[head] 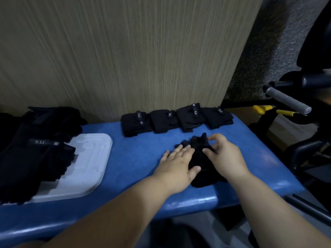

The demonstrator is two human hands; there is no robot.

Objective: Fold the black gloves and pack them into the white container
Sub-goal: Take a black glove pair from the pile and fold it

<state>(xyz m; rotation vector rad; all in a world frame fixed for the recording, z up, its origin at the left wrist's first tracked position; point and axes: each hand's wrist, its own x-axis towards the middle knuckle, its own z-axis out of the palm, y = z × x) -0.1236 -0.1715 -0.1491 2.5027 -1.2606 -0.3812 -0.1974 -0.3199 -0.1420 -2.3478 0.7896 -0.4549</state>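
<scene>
Pressure from the flat, straight-fingered left grip (177, 163) pins the black glove (204, 179) to the blue worktop (143, 154) so it cannot slide. Just right of it, the right grip (225, 158) seems to pinch the glove's finger end, ready to fold. Beyond both sit 4 folded gloves (161, 120); far left, unfolded gloves (26, 158) overlap the white container (93, 158).
</scene>
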